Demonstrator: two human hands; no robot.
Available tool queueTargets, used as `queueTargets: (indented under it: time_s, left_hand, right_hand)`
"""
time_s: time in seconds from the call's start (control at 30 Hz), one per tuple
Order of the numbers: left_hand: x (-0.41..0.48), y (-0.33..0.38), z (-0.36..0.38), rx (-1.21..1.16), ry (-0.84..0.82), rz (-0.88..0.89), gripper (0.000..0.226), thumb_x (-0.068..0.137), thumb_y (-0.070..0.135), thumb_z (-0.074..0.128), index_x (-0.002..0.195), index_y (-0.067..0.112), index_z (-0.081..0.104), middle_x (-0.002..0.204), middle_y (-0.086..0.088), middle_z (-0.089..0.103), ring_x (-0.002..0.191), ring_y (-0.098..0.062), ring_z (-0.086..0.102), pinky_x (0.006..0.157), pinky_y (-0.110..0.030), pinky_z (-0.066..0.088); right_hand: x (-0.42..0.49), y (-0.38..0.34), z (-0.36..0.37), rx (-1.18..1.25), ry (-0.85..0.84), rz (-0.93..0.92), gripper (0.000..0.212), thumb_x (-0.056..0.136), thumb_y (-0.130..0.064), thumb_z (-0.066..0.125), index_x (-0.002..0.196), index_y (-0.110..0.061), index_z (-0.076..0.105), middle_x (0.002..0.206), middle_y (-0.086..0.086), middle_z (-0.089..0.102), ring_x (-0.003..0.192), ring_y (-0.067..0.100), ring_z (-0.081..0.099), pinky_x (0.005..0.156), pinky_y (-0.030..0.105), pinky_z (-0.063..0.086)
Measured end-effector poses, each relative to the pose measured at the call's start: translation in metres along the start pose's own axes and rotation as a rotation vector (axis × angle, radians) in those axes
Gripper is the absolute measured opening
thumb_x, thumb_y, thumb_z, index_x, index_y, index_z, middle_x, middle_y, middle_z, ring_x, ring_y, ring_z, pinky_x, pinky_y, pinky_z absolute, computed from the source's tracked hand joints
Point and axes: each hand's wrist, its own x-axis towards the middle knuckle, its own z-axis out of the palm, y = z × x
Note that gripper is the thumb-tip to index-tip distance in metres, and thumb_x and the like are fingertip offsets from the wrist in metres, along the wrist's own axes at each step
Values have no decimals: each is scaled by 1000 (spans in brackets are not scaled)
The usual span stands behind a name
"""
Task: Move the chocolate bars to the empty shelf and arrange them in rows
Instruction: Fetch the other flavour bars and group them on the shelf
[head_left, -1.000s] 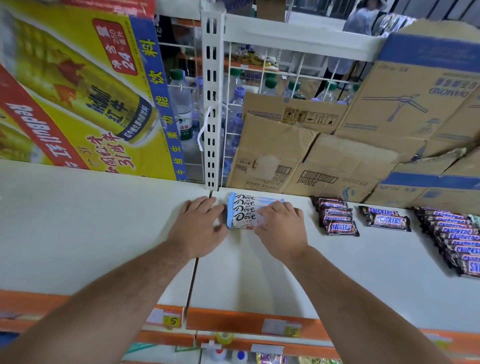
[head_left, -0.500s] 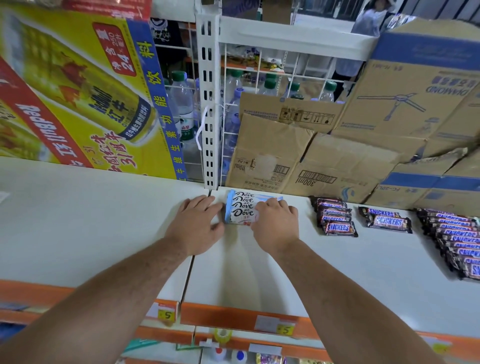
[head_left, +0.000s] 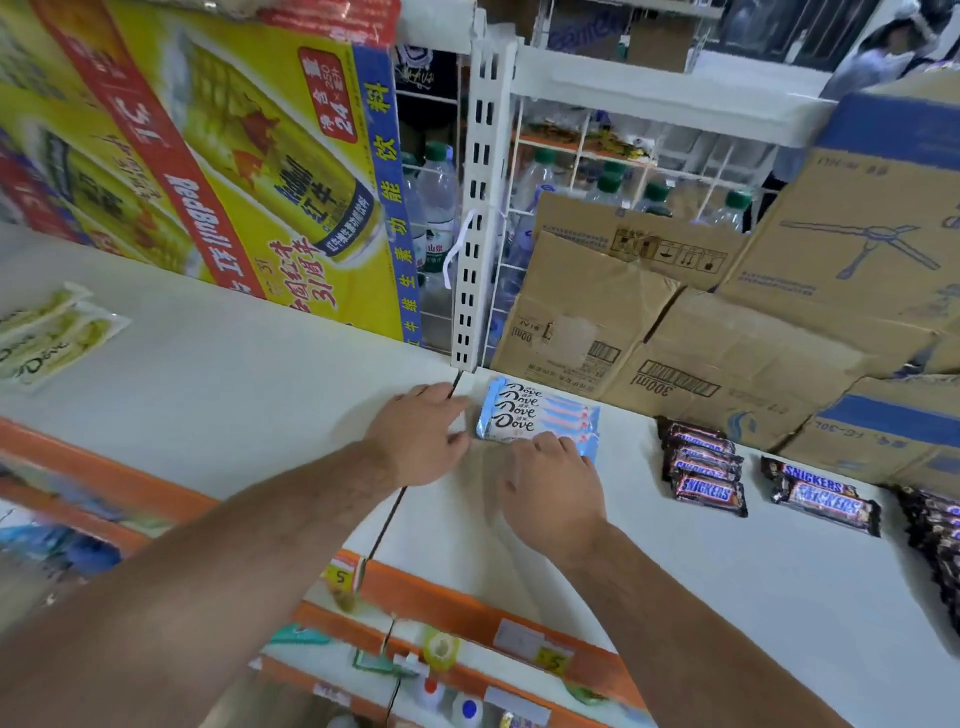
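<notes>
Both hands (head_left: 423, 439) (head_left: 553, 491) flank blue Dove bars (head_left: 535, 413) (stacked).

A: Dove bars (head_left: 537, 415): pale blue and white wrappers, black script lettering. Shelf (head_left: 234, 374): plain white, orange front strip.

B: Snickers bars (head_left: 706, 467): dark brown wrappers, blue lettering on white. Drink carton (head_left: 218, 156): yellow, red diagonal band, blue edge. Cardboard boxes (head_left: 727, 338): brown, some with blue bands. Bars far left (head_left: 47, 332): pale green wrappers.
</notes>
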Motion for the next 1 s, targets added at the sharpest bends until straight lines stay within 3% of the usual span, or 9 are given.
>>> queueTargets:
  time_s: [0.07, 0.13, 0.27, 0.43, 0.77, 1.0]
  left_hand:
    - [-9, -5, -6, -21, 8, -61, 51, 87, 46, 43, 133, 27, 52, 141, 1, 48, 129, -20, 42, 103, -37, 38]
    - [-21, -15, -11, -33, 2, -83, 49, 86, 47, 41, 128, 27, 57, 138, 3, 52, 126, -20, 45, 102, -35, 40]
    - [-44, -45, -26, -10, -17, -81, 47, 89, 45, 45, 131, 28, 54, 137, 5, 54, 126, -18, 46, 104, -36, 38]
    - [-73, -96, -51, -3, -27, -117, 50, 90, 47, 43, 135, 29, 51, 140, 5, 51, 129, -19, 43, 107, -36, 35]
    - [-164, -270, -111, -18, 41, -216, 53, 85, 54, 35, 128, 30, 54, 130, 7, 58, 122, -19, 49, 100, -36, 42]
    - [-203, -359, -133, -53, 143, -314, 46, 87, 49, 44, 126, 29, 58, 121, 4, 64, 114, -21, 57, 93, -34, 48]
  right_hand:
    - [2, -11, 1, 25, 8, -59, 52, 77, -36, 17, 95, -17, 61, 94, 5, 58, 86, 26, 50, 69, 35, 38]
    - [5, -24, 1, 29, -40, -111, 62, 69, -35, 7, 94, -16, 60, 95, 6, 58, 88, 26, 49, 73, 36, 44]
    - [13, -57, -2, 18, -131, -146, 45, 76, -36, 22, 96, -18, 58, 101, 4, 58, 102, 27, 51, 86, 39, 46]
    - [22, -113, -11, 99, -133, -137, 37, 87, -36, 46, 119, -21, 57, 119, 4, 55, 115, 27, 49, 93, 40, 46]
    - [54, -308, 0, 182, -175, -178, 47, 82, -38, 55, 128, -28, 54, 127, 1, 53, 119, 23, 48, 96, 36, 45]
    - [81, -402, 11, 177, -170, -238, 48, 84, -46, 55, 128, -27, 54, 127, 1, 53, 119, 22, 49, 95, 36, 45]
